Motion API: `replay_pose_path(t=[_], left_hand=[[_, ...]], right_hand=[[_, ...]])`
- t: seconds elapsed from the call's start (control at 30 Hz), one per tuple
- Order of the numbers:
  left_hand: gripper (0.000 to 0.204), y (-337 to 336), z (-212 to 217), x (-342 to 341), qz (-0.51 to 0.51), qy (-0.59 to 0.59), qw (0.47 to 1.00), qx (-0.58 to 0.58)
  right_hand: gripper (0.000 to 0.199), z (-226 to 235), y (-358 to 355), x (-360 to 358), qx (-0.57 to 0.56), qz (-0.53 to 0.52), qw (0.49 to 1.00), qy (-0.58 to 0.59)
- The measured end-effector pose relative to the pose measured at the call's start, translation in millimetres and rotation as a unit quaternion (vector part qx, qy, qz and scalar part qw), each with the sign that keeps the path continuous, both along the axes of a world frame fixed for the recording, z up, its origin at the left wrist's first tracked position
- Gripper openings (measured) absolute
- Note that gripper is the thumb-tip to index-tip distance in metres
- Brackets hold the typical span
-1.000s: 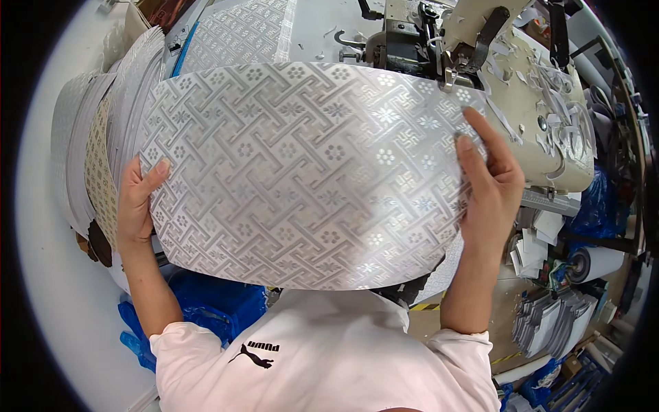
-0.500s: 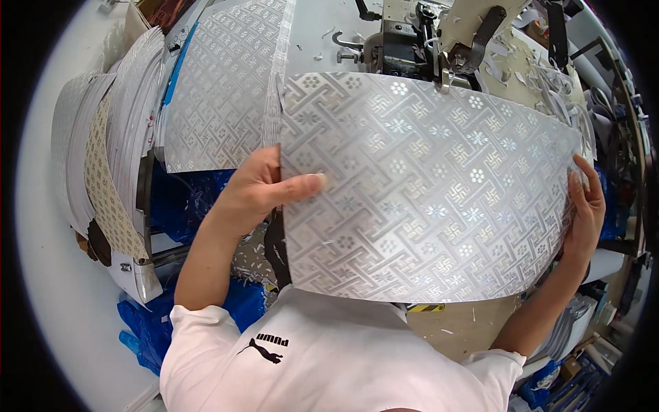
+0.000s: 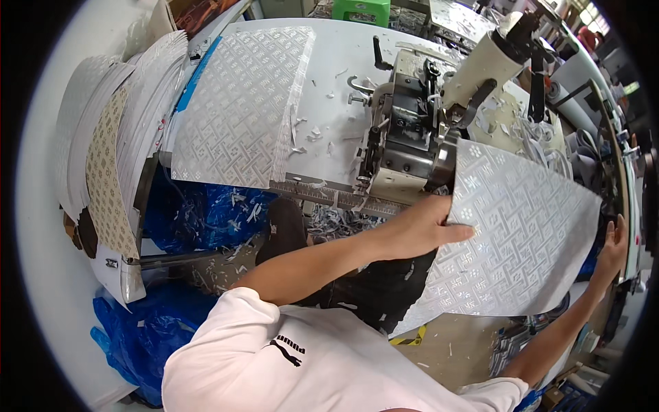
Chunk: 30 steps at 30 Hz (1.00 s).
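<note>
A silver-grey patterned sheet (image 3: 515, 233) hangs tilted in front of me, its upper left corner beside the round metal head of a machine (image 3: 405, 123). My left hand (image 3: 439, 223) is closed on the sheet's left edge, thumb lying across the patterned face and the other fingers hidden behind it. My right hand (image 3: 609, 253) is by the sheet's right edge with its fingers stretched out; whether it touches the sheet I cannot tell. On the white table to the left lies a stack of similar patterned sheets (image 3: 237, 103).
Curved stacks of sheets (image 3: 130, 137) stand at the far left, above blue plastic bags (image 3: 147, 343). A metal ruler (image 3: 322, 192) runs along the front table edge (image 3: 319, 168). White scraps litter table and floor. A green stool (image 3: 362, 12) stands at the back.
The sheet has moved right, off the front of the machine, and is more tilted. My left hand has travelled right with it. The machine and ruler now show.
</note>
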<state>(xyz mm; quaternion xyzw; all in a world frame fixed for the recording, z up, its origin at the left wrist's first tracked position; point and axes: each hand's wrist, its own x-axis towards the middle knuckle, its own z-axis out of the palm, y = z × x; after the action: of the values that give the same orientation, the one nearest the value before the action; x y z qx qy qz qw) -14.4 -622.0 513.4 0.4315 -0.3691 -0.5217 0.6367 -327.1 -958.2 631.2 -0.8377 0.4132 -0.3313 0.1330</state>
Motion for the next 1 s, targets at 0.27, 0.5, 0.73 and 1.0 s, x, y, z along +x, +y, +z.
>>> replay_pose_path(t=[0.27,0.5,0.73,1.0], left_hand=[[0.027,75,48,19,-0.023,-0.446,0.882,-0.15],[0.045,213,44,87,0.158,-0.098,0.983,-0.01],[0.05,228,2,80,0.385,-0.155,0.882,0.222],[0.045,206,33,105,0.382,-0.092,0.892,0.223]], right_hand=[[0.048,8,186,123,0.117,0.435,0.887,0.102],[0.036,-72,261,178,0.408,0.334,0.833,-0.166],[0.042,-113,316,240,0.457,0.22,0.8,-0.32],[0.045,-111,306,247,0.463,0.205,0.818,-0.273]])
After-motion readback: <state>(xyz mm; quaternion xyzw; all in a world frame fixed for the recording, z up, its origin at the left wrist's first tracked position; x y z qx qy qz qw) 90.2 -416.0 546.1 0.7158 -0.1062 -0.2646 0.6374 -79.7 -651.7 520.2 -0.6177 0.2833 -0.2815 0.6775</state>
